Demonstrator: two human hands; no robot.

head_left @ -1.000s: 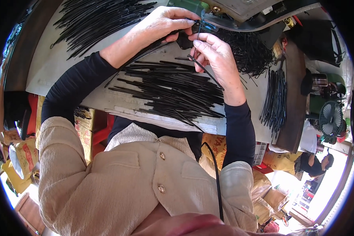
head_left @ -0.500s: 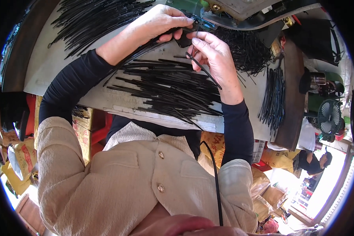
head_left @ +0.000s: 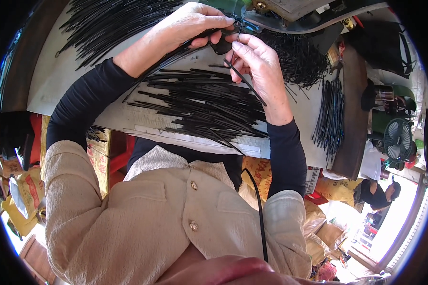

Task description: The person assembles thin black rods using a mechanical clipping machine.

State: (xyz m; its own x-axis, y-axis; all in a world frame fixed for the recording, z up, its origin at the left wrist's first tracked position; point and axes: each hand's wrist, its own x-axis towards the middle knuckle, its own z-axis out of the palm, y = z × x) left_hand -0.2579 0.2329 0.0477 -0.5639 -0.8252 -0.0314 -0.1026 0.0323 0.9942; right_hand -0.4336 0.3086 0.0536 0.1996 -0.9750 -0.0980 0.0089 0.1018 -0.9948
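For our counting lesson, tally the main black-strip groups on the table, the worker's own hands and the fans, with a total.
Strip groups: 4 (upper-left pile, middle pile, tangled heap, right-side bundle)
Hands: 2 (left hand, right hand)
Fan: 1
Total: 7

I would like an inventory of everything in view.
Thin straight black strips: many, black, tabletop centre and upper left
Tangled black strands: many, black, upper right
Neat black strip bundle: one, black, tabletop right
Flat tabletop: one, pale grey, centre
Metal machine: one, grey and green, top
Round caged fan: one, dark, far right
Printed sacks: several, yellow, lower right
Another person: one, black clothing, far right
Fitted sleeves: two, black, forearms
Textured jacket: one, beige, lower centre
Left hand: one, bare, top, pinching dark strips
Right hand: one, bare, top, holding one black strip
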